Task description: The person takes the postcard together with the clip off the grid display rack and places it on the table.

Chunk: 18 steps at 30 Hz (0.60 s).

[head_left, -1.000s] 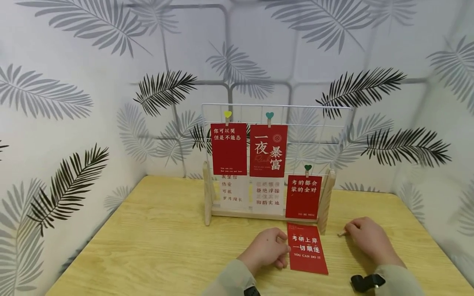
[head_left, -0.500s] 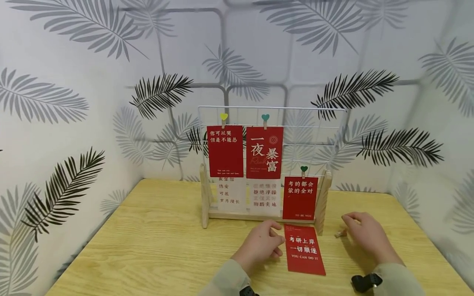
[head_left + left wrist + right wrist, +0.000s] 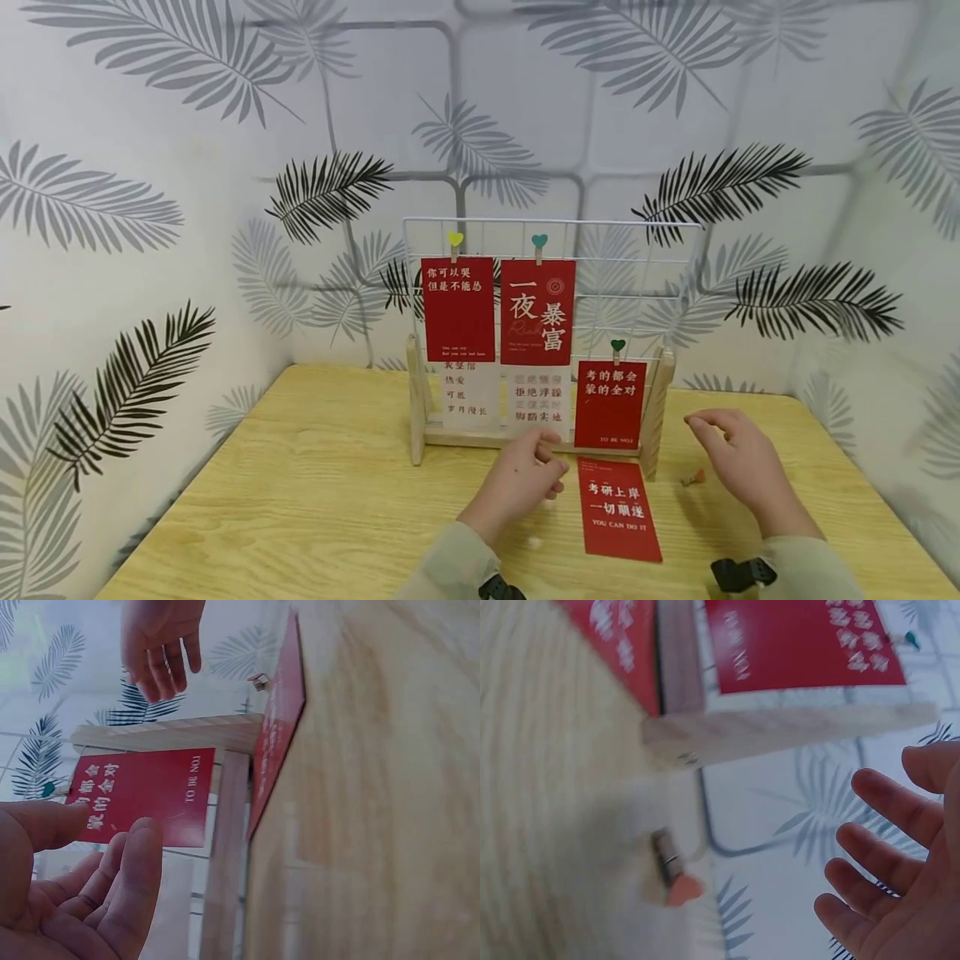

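Note:
In the head view a red card (image 3: 619, 510) with white lettering lies on the table before a wire rack. My left hand (image 3: 523, 473) hovers at its left side, fingers loosely bent and holding nothing. To the card's right lies a small wooden clothespin (image 3: 690, 479) with an orange heart, also plain in the right wrist view. Above that clothespin is my right hand (image 3: 738, 458), its relaxed fingers spread apart in the right wrist view. Nearest the flat card hangs another red card (image 3: 609, 408), held on the rack by a green heart clothespin (image 3: 617, 346).
The white wire grid rack (image 3: 637, 223) stands on wooden feet (image 3: 657, 417) at the middle of the table (image 3: 315, 500). Two more red cards hang higher, one on the left (image 3: 459, 321), under yellow and teal heart clothespins. White cards (image 3: 471, 398) with writing show below them. Leaf-patterned walls surround the table.
My right hand has let go of the orange heart clothespin and risen off it, leaving it on the table. My left hand has shifted slightly away from the flat card, up toward the rack.

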Each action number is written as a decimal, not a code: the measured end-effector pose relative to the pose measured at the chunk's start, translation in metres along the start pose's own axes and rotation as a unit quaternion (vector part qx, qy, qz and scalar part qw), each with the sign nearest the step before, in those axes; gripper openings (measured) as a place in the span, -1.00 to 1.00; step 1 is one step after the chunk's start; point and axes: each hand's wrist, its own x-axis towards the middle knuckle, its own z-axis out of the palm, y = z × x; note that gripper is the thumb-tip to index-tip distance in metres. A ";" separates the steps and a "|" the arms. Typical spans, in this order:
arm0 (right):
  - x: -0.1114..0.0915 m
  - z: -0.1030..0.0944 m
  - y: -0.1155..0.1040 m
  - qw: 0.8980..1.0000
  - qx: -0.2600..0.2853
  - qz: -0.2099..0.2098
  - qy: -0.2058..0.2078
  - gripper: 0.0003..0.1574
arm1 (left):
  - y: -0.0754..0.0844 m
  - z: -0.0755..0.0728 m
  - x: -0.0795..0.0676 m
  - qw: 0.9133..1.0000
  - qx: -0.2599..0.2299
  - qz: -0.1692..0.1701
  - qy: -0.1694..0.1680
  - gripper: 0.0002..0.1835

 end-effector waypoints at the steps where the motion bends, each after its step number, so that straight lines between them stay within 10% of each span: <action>1: 0.000 -0.002 -0.005 1.000 0.003 -0.006 0.006 -0.31 | 0.002 -0.001 0.000 1.000 0.001 0.006 0.004 -0.61; 18: -0.007 -0.008 -0.063 0.990 0.004 -0.110 0.083 -0.54 | 0.028 -0.029 -0.003 0.988 0.087 0.102 0.078 -0.59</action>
